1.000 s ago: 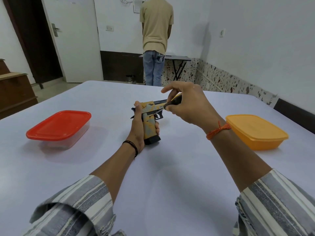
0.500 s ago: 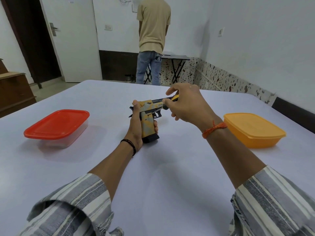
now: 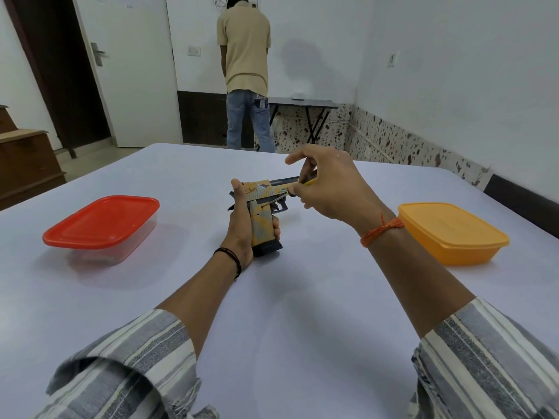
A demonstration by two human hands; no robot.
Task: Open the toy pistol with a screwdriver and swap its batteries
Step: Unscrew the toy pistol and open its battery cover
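Note:
A yellow and grey toy pistol point(image 3: 262, 219) stands with its black base on the white table point(image 3: 272, 313), barrel pointing right. My left hand point(image 3: 240, 228) grips its handle from the left, thumb up along the back. My right hand point(image 3: 329, 186) holds a screwdriver point(image 3: 276, 201) with a yellow and black handle, its thin metal tip touching the pistol's side just above the grip. The index finger of that hand sticks out straight.
A clear box with a red lid point(image 3: 102, 228) sits on the table to the left, an orange lidded box point(image 3: 450, 234) to the right. A person point(image 3: 245, 71) stands with their back to me at the far wall, beside a small folding table point(image 3: 302, 104).
My right hand has turned on the screwdriver, with the index finger now lifted and straight. The pistol stays in place under my left hand. The person at the back has shifted a little.

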